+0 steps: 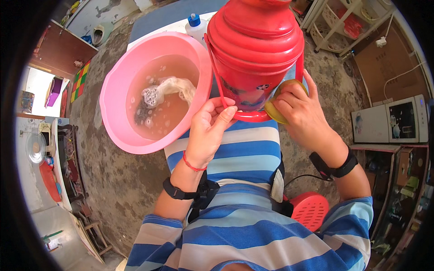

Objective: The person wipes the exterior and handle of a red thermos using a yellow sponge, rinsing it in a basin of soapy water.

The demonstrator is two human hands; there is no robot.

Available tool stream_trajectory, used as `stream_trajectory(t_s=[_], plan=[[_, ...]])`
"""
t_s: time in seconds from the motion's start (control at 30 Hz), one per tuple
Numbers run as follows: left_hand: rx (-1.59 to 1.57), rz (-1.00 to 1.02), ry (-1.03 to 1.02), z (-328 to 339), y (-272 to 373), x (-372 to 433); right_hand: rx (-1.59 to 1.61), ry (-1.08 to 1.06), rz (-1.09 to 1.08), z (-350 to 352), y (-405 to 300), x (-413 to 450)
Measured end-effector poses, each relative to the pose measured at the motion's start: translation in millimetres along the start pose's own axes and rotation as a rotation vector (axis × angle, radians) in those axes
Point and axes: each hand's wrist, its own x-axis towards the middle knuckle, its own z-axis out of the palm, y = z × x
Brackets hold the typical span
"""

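Note:
A red thermos flask [254,44] with ridged shoulders stands before me, its red carrying handle [252,117] hanging down on my side. My left hand [213,127] pinches the handle near its left bend between thumb and fingers. In my right hand [298,105] is a yellow-green sponge [276,111], pressed near the handle's right side and the flask's lower body. Left of the flask, a pink plastic basin [115,98] holds murky, sudsy water with a wet pale cloth [176,86] in it. Behind the basin is a white bottle [198,28] with a blue cap.
The basin's rim comes close to my left hand. A red plastic stool [310,210] is on the floor at my right. Farther right are a white cabinet [369,125] and dark shelves [379,189]; a white rack [334,30] stands at the back right.

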Motion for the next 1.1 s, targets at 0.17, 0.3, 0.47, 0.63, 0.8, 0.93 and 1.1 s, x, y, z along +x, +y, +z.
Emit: stream_trajectory(t_s=[0.17,0.3,0.47,0.63,0.8,0.93,1.1], plan=[[-0.015,-0.013,0.024,-1.7,2.3,0.9,-0.013,0.196,-0.115,3.7,0.4,-10.3],[-0.003,-0.018,0.003,0.0,5.0,-2.1,-0.057,0.339,-0.225,0.7,1.0,-19.6],[0.033,-0.021,0.002,-0.1,9.9,-6.7,0.243,0.472,0.097,-25.4,0.5,-41.9],[0.015,-0.026,0.004,-1.6,8.8,-4.5,1.014,0.998,0.984,-41.4,6.7,-67.9],[0.052,-0.032,0.015,0.3,11.7,-5.0,0.224,0.53,0.309,-53.7,0.8,-44.9],[0.03,-0.02,0.012,1.4,10.8,-6.4,-0.092,0.062,-0.007,-43.4,-9.3,-16.6],[0.015,-0.002,0.024,5.7,9.0,-5.9,-0.161,-0.068,0.022,-21.8,-6.9,-9.5]])
